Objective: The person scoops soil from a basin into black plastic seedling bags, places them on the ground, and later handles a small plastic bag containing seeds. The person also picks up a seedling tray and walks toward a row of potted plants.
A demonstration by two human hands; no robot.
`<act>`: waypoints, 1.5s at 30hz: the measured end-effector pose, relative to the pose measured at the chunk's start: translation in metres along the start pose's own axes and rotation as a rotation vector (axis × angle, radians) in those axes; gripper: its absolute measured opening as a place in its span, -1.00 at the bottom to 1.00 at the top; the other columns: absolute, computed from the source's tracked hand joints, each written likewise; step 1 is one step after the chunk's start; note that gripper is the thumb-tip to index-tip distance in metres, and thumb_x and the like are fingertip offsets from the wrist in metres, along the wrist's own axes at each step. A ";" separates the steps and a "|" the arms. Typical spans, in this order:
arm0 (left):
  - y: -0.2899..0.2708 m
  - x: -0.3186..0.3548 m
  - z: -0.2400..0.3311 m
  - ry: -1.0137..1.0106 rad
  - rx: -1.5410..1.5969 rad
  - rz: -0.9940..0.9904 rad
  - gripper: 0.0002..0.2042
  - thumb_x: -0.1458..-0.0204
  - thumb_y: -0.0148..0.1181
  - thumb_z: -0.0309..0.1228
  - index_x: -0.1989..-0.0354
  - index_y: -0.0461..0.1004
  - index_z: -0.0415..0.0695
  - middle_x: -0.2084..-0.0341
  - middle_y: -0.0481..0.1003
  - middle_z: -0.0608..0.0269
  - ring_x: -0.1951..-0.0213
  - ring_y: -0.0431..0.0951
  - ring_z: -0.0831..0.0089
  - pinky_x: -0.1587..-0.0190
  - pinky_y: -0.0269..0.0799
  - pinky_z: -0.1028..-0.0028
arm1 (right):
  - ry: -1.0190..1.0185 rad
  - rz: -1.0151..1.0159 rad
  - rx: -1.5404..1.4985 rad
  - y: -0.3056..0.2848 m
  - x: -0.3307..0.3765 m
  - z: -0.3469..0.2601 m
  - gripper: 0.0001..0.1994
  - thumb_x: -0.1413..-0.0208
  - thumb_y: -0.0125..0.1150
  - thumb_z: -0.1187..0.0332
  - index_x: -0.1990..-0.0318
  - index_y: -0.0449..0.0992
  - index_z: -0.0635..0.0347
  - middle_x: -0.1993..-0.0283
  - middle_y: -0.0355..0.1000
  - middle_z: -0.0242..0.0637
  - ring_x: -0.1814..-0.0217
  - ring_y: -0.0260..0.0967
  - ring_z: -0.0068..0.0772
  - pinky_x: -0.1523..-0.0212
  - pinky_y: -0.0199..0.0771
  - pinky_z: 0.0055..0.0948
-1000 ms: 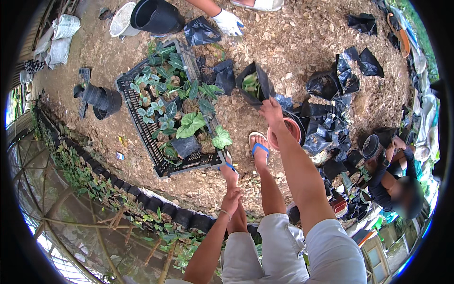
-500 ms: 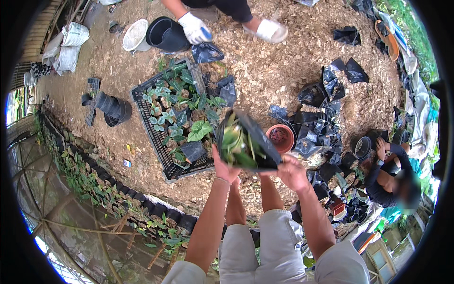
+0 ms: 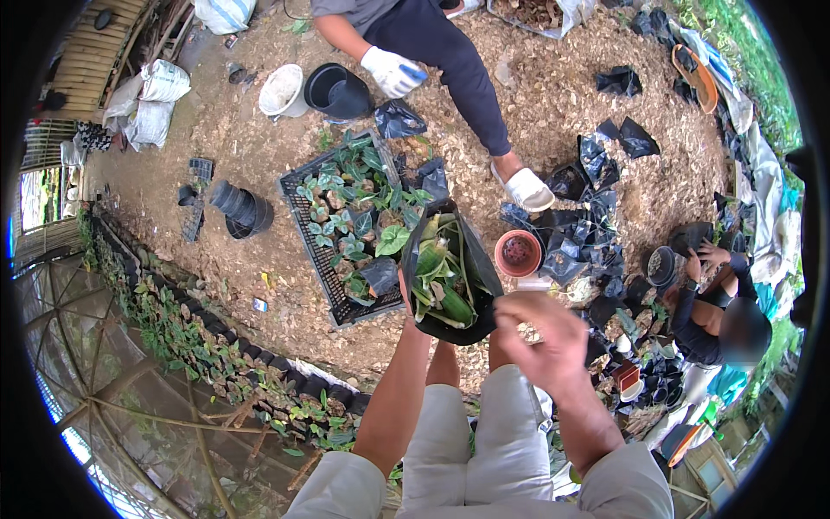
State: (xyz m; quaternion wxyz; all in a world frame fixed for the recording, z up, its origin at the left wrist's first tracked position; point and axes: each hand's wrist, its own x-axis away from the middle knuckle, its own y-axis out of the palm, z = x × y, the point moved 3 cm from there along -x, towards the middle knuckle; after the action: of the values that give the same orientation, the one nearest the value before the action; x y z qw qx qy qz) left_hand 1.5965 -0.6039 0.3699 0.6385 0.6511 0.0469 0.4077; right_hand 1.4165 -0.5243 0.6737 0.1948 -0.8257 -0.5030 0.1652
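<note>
A black plastic grow bag (image 3: 478, 268) is held upright in front of me, its mouth facing up. Broad green leaves and paler, yellowish plant pieces (image 3: 445, 290) fill it. My left hand (image 3: 410, 303) grips the bag's left side, its fingers mostly hidden behind the plastic. Beside the bag's right rim is my right hand (image 3: 549, 333), smeared by motion with fingers bent; whether it touches the rim is unclear. A black crate (image 3: 322, 270) of leafy potted seedlings (image 3: 350, 203) lies just beyond on the left.
Right of the bag stands a terracotta-coloured pot (image 3: 519, 253), near a heap of black plastic bags (image 3: 575, 238). A person's gloved hand (image 3: 393, 73) is near a black bucket (image 3: 338, 92). Another person (image 3: 713, 294) crouches at right by a dark pot (image 3: 663, 266). Stacked black pots (image 3: 242, 210) stand left.
The bag has tipped upright, showing more of its contents. My right hand has shifted right and down from its grip on the rim. The gloved person's leg has stepped nearer.
</note>
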 end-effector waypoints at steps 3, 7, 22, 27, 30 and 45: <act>0.034 0.019 0.017 -0.015 -0.029 -0.128 -0.42 -0.36 -0.17 0.02 -0.29 0.42 -0.19 -0.18 0.53 0.03 -0.14 0.57 0.14 -0.24 0.49 0.14 | 0.010 -0.189 0.179 0.029 -0.012 -0.035 -0.74 -0.14 0.28 0.50 0.00 0.62 0.26 -0.08 0.56 -0.11 0.15 0.64 -0.09 0.13 0.69 -0.20; 0.079 0.063 0.027 0.023 0.001 0.024 -0.43 -0.39 -0.19 -0.02 -0.32 0.37 -0.22 -0.22 0.49 0.00 -0.19 0.53 0.15 -0.32 0.42 0.16 | 0.051 -0.329 0.493 0.046 -0.023 -0.066 -0.71 -0.03 0.21 0.51 0.05 0.62 0.21 -0.08 0.53 -0.15 0.18 0.64 -0.06 0.23 0.68 -0.12; 0.193 0.196 0.071 0.079 0.078 0.044 -0.31 -0.34 -0.17 0.14 -0.37 0.31 -0.21 -0.19 0.50 -0.02 -0.12 0.58 0.12 -0.19 0.55 0.11 | 0.396 -0.241 -0.201 -0.015 0.001 -0.210 -0.83 -0.16 0.37 0.49 0.11 0.61 0.28 0.31 0.60 -0.07 0.44 0.52 -0.13 0.33 0.52 -0.31; 0.220 0.238 0.087 0.127 0.043 -0.075 -0.40 -0.29 -0.06 0.13 -0.27 0.48 -0.07 -0.15 0.57 0.19 -0.14 0.58 0.19 -0.24 0.48 0.13 | -0.250 -0.337 0.217 -0.025 -0.001 -0.275 -0.93 -0.01 0.45 0.40 0.39 0.67 0.13 0.34 0.51 -0.27 0.23 0.54 -0.10 0.23 0.54 -0.19; 0.228 0.250 0.094 0.299 0.034 0.116 -0.27 -0.33 -0.21 0.15 -0.44 0.24 -0.21 -0.32 0.39 -0.09 -0.25 0.50 0.01 -0.32 0.43 0.04 | -0.303 -0.562 0.131 -0.019 -0.002 -0.307 -0.93 0.04 0.50 0.36 0.42 0.69 0.06 0.29 0.55 -0.35 0.28 0.53 -0.16 0.23 0.45 -0.21; 0.278 0.350 0.123 0.846 0.244 -0.161 -0.38 -0.35 -0.18 0.03 -0.44 0.26 -0.12 -0.33 0.39 0.03 -0.29 0.45 0.14 -0.37 0.37 0.12 | -0.851 -0.745 0.095 0.037 0.022 -0.416 -0.71 0.01 0.36 0.48 0.08 0.62 0.28 -0.04 0.45 -0.16 -0.10 0.42 -0.03 -0.09 0.49 -0.15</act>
State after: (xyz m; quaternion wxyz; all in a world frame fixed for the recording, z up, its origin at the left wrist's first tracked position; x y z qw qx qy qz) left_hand 1.7734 -0.5480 0.7945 0.5114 0.4920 0.4021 0.5786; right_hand 1.6502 -0.5846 1.0158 0.0569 -0.4435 -0.7866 0.4258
